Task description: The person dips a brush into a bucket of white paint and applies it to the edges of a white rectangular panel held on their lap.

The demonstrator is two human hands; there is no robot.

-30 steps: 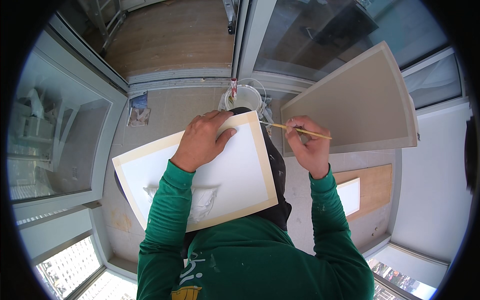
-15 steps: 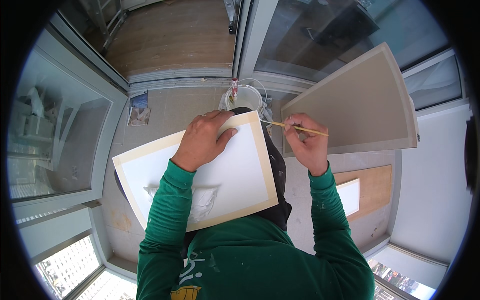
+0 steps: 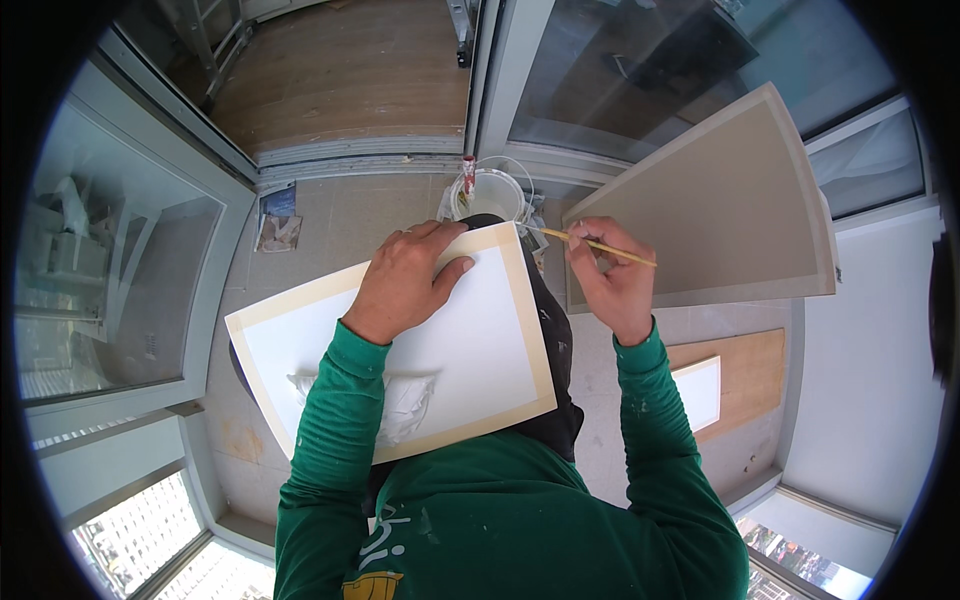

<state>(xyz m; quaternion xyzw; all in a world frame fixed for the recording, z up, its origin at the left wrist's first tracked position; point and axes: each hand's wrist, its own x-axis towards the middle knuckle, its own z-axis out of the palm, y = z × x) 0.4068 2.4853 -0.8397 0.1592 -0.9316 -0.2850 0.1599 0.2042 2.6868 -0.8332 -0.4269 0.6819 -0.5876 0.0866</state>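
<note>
The left forearm (image 3: 335, 425) slants up and inward, its hand (image 3: 400, 280) lying back-upward, fingers close together and pointing up to the right, the thumb (image 3: 453, 278) spread away from them. The right forearm (image 3: 655, 430) stands more upright; at its end the right hand (image 3: 617, 280) is bent into a pinch, thumb and fingertips drawn together toward the left hand, well apart from it.

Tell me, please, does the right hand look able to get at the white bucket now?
Probably yes: the white bucket is ahead and to the left of the right hand, open at the top, and nothing large seems between them, though the hand holds a brush.
</note>
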